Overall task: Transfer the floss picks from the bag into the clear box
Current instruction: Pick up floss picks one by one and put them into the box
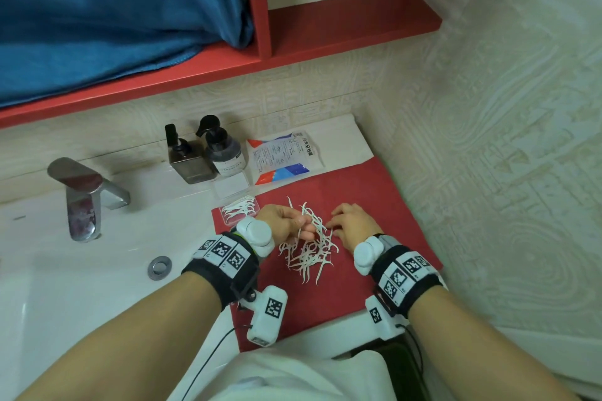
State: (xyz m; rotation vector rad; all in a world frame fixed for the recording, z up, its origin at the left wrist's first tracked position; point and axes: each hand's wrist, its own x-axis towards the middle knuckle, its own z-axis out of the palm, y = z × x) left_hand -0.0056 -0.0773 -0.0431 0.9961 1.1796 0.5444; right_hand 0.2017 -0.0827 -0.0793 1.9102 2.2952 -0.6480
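Floss picks, thin white plastic (309, 254), lie in a loose pile on the red cloth mat (374, 198), between the two hands. Left hand (283, 223) pinches a small bunch of picks, fingers curled round them, lifted just above the pile. Right hand (350, 225) rests fingertips-down on the mat at the pile's right edge, fingers loosely bent; whether it holds a pick cannot be told. Clear rectangular plastic box (239, 209), some picks inside, sits just beyond the left hand. Printed white-blue-red bag (281, 156) lies flat, farther beyond both hands.
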